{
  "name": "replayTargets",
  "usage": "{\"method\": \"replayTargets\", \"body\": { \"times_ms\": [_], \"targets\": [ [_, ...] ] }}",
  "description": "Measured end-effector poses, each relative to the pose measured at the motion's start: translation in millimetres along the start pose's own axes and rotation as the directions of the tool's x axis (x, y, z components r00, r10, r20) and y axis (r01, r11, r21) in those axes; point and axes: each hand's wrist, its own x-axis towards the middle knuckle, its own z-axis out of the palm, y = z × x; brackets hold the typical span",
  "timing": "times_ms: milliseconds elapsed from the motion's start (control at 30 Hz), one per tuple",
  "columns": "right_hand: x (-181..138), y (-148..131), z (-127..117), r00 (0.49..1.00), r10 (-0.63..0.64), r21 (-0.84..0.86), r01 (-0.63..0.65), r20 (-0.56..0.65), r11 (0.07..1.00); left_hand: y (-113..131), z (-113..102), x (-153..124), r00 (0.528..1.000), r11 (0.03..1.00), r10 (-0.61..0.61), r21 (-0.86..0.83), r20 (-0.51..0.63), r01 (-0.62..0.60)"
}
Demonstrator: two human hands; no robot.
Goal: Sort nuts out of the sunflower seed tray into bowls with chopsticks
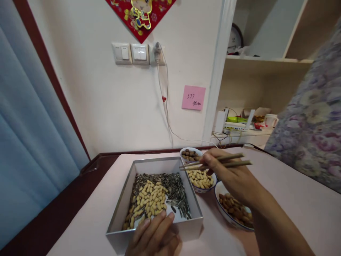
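Note:
My right hand (226, 170) holds a pair of chopsticks (191, 167). Their tips point left, near the right rim of a grey box, and I see nothing between them. Below them is a bowl of peanuts (201, 179). My left hand (154, 234) is at the front wall of the box (186, 227), fingers hooked over the rim and its lower part outside. Inside the box, peanuts (151, 199) lie heaped among striped sunflower seeds (173, 185). A few brown nuts (126, 224) show in its front left corner. My right wrist passes above a bowl of almond-like brown nuts (234, 209).
Behind the peanut bowl stands a bowl of round brown nuts (190, 154). A pink cloth (290, 199) covers the dark-rimmed table. A white cable (186, 138) runs down the wall behind. Blue curtain hangs at left (32, 124), flowered curtain at right (309, 117).

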Motion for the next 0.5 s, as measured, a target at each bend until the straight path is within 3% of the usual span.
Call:
{"method": "replayTargets", "body": {
  "times_ms": [167, 300, 500],
  "targets": [
    [3, 5, 42, 0.981, 0.043, -0.150, -0.014, 0.187, 0.989, 2, 0, 3, 0.998, 0.999, -0.042, -0.021, -0.053, 0.041],
    [8, 16, 59, 0.973, 0.068, -0.200, -0.023, 0.222, 0.979, 7, 8, 0, 0.988, 0.995, -0.092, -0.044, -0.122, 0.088],
    [11, 23, 72, 0.968, 0.079, -0.231, -0.022, 0.240, 0.973, 5, 5, -4, 0.996, 0.997, -0.071, -0.038, -0.054, 0.069]
  ]
}}
